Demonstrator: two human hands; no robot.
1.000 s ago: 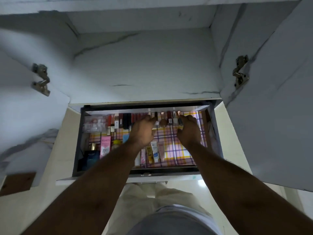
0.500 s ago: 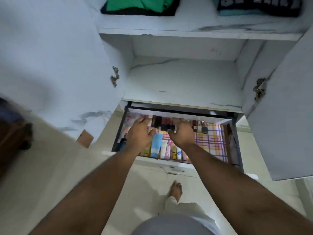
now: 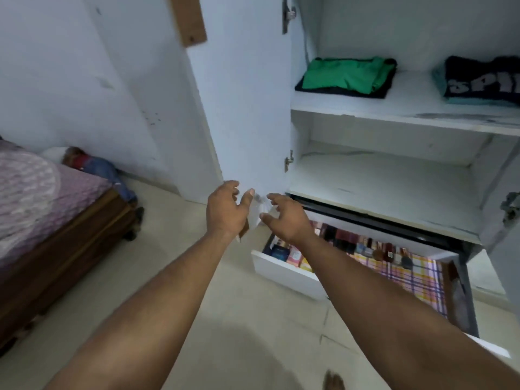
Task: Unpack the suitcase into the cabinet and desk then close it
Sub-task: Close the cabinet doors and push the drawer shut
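Observation:
The white cabinet (image 3: 365,175) stands open on the right, its left door (image 3: 244,108) swung out. Its bottom drawer (image 3: 287,273) is pulled out and holds several small bottles and tubes (image 3: 377,250) on a checked liner (image 3: 416,280). A folded green garment (image 3: 347,77) and a dark printed one (image 3: 484,81) lie on the upper shelf. My left hand (image 3: 225,211) and right hand (image 3: 287,218) hover side by side above the drawer's left corner, fingers spread, holding nothing. No suitcase is in sight.
A bed (image 3: 42,209) with a purple cover and a wooden frame stands at the left. Clothes (image 3: 98,167) lie bundled on the floor beside it. Pale floor (image 3: 197,277) stretches between bed and cabinet. The right cabinet door (image 3: 506,249) juts out at the frame edge.
Both hands have come up out of the drawer and moved left of it. The view has swung left, bringing the bed and the upper shelf into sight.

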